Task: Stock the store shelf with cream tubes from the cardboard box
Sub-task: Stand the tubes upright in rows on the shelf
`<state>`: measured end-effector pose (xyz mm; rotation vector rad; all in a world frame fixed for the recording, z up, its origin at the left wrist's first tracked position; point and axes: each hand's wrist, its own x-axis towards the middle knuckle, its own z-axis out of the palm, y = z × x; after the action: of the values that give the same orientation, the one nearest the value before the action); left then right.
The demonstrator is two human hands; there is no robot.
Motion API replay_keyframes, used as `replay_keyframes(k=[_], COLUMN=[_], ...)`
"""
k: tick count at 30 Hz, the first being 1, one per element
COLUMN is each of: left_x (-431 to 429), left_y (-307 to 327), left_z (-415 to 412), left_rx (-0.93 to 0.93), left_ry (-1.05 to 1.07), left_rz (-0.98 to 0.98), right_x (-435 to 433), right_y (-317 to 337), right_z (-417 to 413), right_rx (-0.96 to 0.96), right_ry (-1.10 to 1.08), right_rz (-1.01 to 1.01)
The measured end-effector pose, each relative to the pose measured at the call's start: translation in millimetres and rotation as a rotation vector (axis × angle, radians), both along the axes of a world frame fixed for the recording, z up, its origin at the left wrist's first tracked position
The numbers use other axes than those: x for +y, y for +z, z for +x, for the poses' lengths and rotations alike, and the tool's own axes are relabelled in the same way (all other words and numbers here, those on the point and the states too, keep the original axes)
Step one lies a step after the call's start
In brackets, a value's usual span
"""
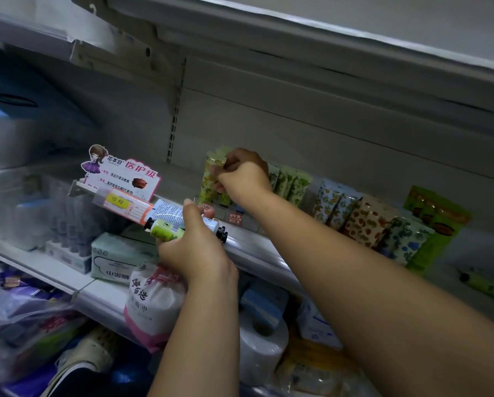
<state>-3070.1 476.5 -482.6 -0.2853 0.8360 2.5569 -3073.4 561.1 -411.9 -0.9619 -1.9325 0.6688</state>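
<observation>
Firmly, your left hand [195, 249] gripped cream tubes [168, 217] at the shelf [256, 255] front; your right hand [244, 173] pinched a green tube [210, 180] farther back.

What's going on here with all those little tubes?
A person is stocking a store shelf with cream tubes. Their right hand pinches the top of a yellow-green tube at the left end of a standing row of patterned tubes. Their left hand holds a small bunch of spare tubes with black caps, just in front of the shelf edge. No cardboard box is in view.
</observation>
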Motion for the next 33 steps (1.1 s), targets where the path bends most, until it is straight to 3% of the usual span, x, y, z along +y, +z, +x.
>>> replay_keyframes(k=[15,24,33], left_x=[-1.0,-5.9,-6.9], left_y=[-1.7,3.5,0.2], left_z=[-9.7,-7.0,-2.9], left_rx=[-0.022,-0.029,0.039], left_ry=[0.029,0.045,0.014], left_rz=[-0.044,0.025,-0.031], right_x=[6.5,1.9,-9.1], right_y=[-7.4,-5.5,-14.1], right_z=[-5.8,0.2,25.5], right_rx=[-0.116,-0.017,0.101], right_ry=[0.03,0.063,0.125], right_rz=[-0.073,-0.158,-0.174])
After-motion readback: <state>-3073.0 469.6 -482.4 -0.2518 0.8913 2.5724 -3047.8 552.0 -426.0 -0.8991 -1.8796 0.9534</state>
